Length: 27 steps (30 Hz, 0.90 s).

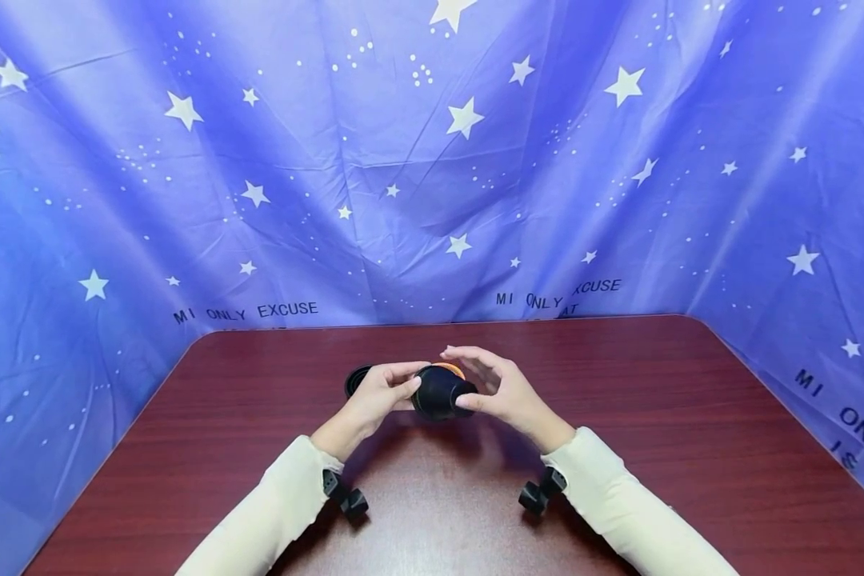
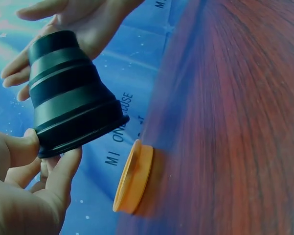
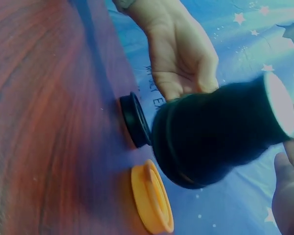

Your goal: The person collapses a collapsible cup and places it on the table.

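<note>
A black collapsible cup (image 1: pixel 435 394), stretched out into tapering steps, is held tilted above the table. My left hand (image 1: pixel 383 394) pinches its wide rim between thumb and fingers, as the left wrist view shows. At the narrow end, my right hand (image 1: pixel 516 394) is spread with fairly straight fingers; its fingertips (image 3: pixel 292 151) are beside or touching the pale-looking base. An orange collapsed ring-shaped cup (image 2: pixel 134 178) rests on the table behind the black one, mostly hidden in the head view. Left of it, partly covered by my left hand, lies a flattened black cup (image 3: pixel 133 120).
The dark red wooden table (image 1: pixel 619 448) runs back to a blue curtain (image 1: pixel 403 160) printed with stars and lettering. Small black devices (image 1: pixel 346 496) are strapped at both wrists, below the cream sleeves (image 1: pixel 266 512).
</note>
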### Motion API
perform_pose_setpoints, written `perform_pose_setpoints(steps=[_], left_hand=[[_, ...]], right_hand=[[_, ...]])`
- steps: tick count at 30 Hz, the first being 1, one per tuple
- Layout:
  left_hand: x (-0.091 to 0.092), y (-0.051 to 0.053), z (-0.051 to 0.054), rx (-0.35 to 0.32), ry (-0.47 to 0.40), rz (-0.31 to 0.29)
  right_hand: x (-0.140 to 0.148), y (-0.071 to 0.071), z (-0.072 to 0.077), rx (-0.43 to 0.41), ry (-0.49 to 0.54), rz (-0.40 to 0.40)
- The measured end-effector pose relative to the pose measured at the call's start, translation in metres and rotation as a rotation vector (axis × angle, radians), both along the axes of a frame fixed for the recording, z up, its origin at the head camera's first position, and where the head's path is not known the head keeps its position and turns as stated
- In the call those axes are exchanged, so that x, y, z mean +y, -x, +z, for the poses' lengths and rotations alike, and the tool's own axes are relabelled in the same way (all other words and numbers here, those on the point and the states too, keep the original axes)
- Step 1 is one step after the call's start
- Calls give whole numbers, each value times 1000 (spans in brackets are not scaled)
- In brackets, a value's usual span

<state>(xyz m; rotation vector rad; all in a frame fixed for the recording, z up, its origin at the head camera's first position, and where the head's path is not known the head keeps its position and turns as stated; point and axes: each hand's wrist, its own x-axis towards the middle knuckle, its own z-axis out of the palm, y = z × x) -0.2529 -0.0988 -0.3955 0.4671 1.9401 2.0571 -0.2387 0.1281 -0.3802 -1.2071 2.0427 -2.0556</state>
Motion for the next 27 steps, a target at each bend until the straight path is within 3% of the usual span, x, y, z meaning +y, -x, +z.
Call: perform_pose_setpoints(steps=[7, 11, 22, 27], left_hand=[[0, -3, 4, 74, 1, -51], [1, -5, 5, 126, 2, -77], [4, -4, 4, 240, -71, -131], [6, -3, 4, 265, -81, -114]], right_hand=[[10, 6, -1, -79, 17, -181], [11, 8, -4, -131, 0, -234], [7, 13, -14, -188, -33, -200], [5, 12, -16, -210, -46, -213]])
